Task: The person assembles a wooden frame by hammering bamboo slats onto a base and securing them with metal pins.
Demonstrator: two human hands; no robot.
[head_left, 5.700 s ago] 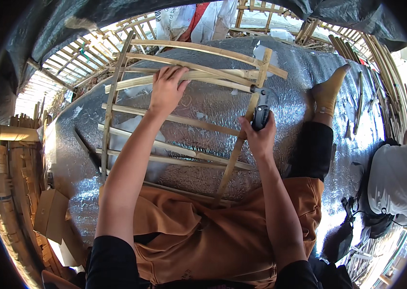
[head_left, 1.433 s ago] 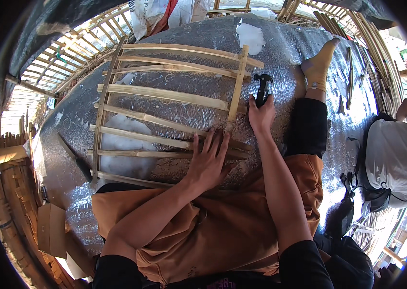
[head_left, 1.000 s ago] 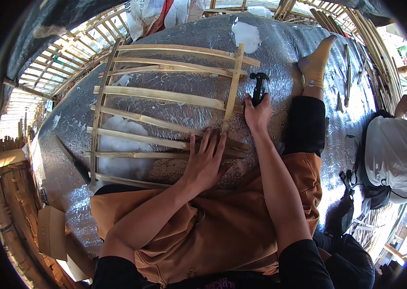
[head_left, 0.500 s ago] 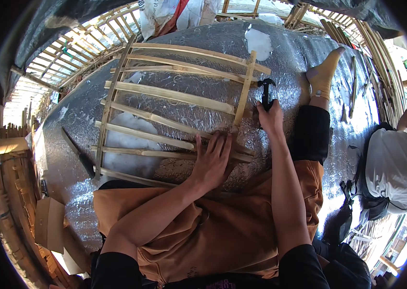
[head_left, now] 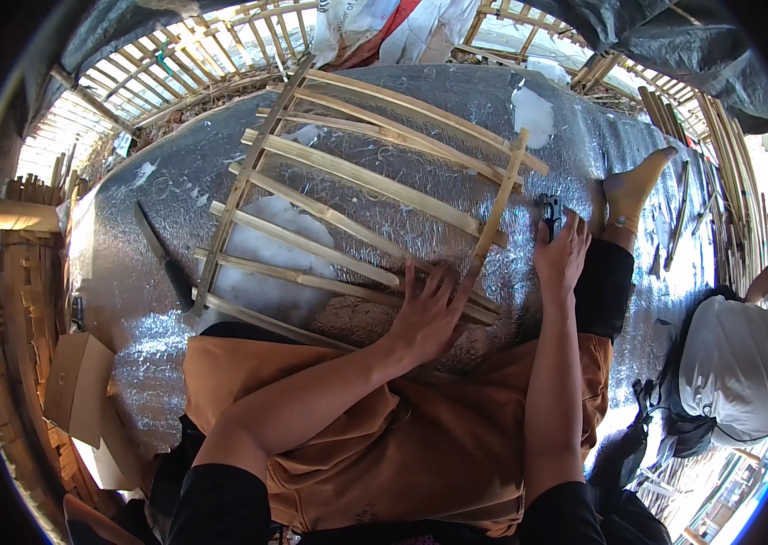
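Observation:
A ladder-like bamboo frame [head_left: 375, 190] lies before me: several pale split slats run between a darker bar [head_left: 237, 195] on the left and a short light crosspiece [head_left: 504, 200] on the right. My left hand [head_left: 431, 313] grips the frame at the near end of that crosspiece, fingers over the slats; its thumb is hidden. To the right of the frame, my right hand [head_left: 563, 257] is closed around a black claw hammer [head_left: 550, 211]. The hammer's head points away from me, apart from the slats.
A knife [head_left: 164, 259] with a dark handle lies left of the frame on the silvery sheet [head_left: 152, 363]. My bare foot [head_left: 640, 186] rests at the right. A cardboard box [head_left: 79, 381] stands at the lower left, a white-and-black bag [head_left: 738, 363] at the right. Bamboo lattice [head_left: 193, 64] borders the far side.
The whole view has shifted, so the scene sits further right and lower. The hammer's head has tilted in my right hand and looks foreshortened. My left hand stays on the same end of the frame.

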